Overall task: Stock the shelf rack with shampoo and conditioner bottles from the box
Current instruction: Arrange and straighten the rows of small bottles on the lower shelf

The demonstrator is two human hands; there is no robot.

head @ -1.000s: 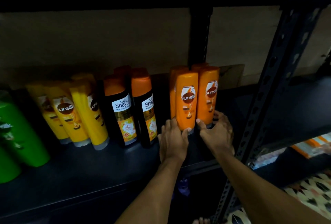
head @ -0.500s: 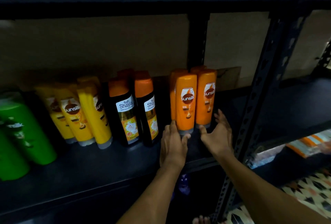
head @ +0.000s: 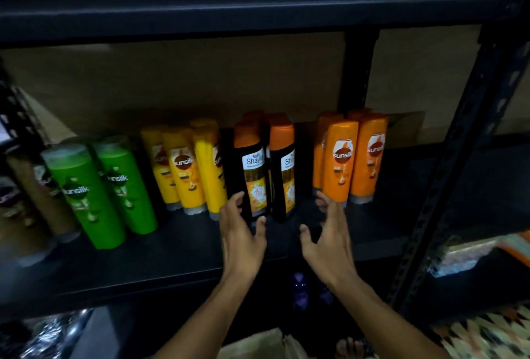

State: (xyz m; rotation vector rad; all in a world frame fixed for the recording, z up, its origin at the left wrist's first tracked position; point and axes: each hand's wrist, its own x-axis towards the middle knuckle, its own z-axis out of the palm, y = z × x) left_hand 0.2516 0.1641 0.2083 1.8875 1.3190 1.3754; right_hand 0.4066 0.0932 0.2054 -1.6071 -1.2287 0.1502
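Up close, both hands hover over the front of a black metal shelf rack point(head: 459, 158), just above its dark shelf board point(head: 143, 261). The left hand point(head: 241, 235) has a wide grip that holds nothing, fingers spread and lightly bent. It sits at the foot of the nearer of two tall black plastic bottles with orange caps point(head: 252, 169), labelled Shayla. Its fingertips point(head: 236, 196) lie at that bottle's left edge and its thumb crosses in front of the base, though whether they touch cannot be told. The right hand point(head: 329, 239) mirrors it with an equally wide, empty grip, its fingers reaching up beside the base of the front one of the glossy orange plastic bottles point(head: 341, 160) marked Sunsilk.

The black pair stands upright, with more orange caps behind it. To its left stand yellow plastic bottles point(head: 183, 169), then two green plastic bottles point(head: 83, 192), then blurred brown bottles point(head: 43, 195) at the far edge — all upright, in rows running front to back.

Below the shelf a small purple object point(head: 299, 290) shows dimly. A piece of tan cardboard point(head: 258, 343) sits at the bottom edge, and a patterned floor mat point(head: 487, 333) lies at lower right.
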